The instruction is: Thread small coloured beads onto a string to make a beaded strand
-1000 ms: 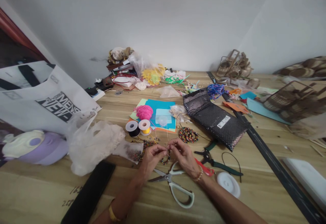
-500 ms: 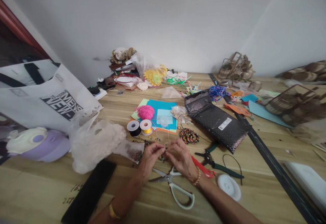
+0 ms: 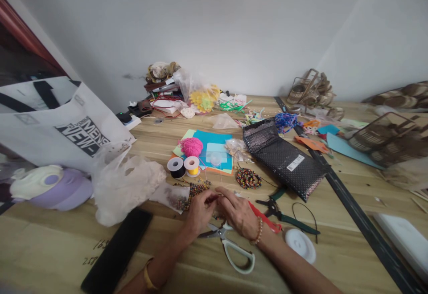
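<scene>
My left hand (image 3: 200, 211) and my right hand (image 3: 236, 211) meet at the fingertips above the table, both closed in a pinch. Between them is a thin beaded cord, mostly covered by the fingers; a few of its beads (image 3: 219, 217) show just beneath. Under my hands lie scissors (image 3: 238, 251) with white handles, blades apart. Loose coloured beads (image 3: 197, 190) spill from a small clear bag (image 3: 170, 194) beside my left hand. Beyond my right hand rests a coiled string of multicoloured beads (image 3: 248, 178).
Black (image 3: 176, 168) and yellow (image 3: 191, 166) thread spools stand before pink yarn (image 3: 191, 146). At right are green-handled pliers (image 3: 282, 216), a red tool (image 3: 265, 217), a white spool (image 3: 300, 246) and a black bubble mailer (image 3: 287, 162). A plastic bag (image 3: 127, 189) and black case (image 3: 117, 251) lie left.
My fingers have drawn closer together and my right hand has turned over, its back now facing up. The cord loop seen between them before is now hidden.
</scene>
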The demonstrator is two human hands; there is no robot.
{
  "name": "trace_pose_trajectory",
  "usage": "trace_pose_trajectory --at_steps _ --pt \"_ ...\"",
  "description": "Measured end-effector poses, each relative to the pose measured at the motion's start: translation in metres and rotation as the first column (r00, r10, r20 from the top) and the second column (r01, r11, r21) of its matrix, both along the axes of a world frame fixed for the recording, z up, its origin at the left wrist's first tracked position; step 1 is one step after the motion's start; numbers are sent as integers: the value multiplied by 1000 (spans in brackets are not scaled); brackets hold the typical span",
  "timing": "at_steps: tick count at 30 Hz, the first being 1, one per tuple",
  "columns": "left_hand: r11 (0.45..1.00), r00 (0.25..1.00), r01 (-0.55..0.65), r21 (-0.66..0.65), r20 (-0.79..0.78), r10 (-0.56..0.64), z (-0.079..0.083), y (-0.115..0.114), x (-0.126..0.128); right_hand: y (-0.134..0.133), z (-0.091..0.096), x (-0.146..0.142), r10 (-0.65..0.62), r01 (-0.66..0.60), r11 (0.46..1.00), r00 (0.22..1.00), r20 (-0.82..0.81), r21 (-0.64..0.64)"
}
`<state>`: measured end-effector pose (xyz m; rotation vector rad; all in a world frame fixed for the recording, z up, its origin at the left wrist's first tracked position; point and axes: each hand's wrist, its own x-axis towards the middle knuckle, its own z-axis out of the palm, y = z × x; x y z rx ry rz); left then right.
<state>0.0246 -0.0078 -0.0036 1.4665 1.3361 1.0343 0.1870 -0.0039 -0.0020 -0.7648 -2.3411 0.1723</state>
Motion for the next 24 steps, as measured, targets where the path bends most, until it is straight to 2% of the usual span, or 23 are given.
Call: trace_pose_trajectory --at_steps 2,7,12,24 --pt "1000 1000 17 -19 24 -16 0 0 0 1 -1 0 13 -14 998 1000 -24 -63" --pt "992 977 42 -117 213 -16 -6 5 -3 6 -1 0 -39 -2 976 982 -184 -219" --pt "987 957 61 -150 289 -15 -12 9 -4 8 0 1 20 -53 975 988 -152 -217" --pt "983 952 24 -181 305 33 -15 10 -4 11 -8 2 -74 41 961 991 -113 -275"
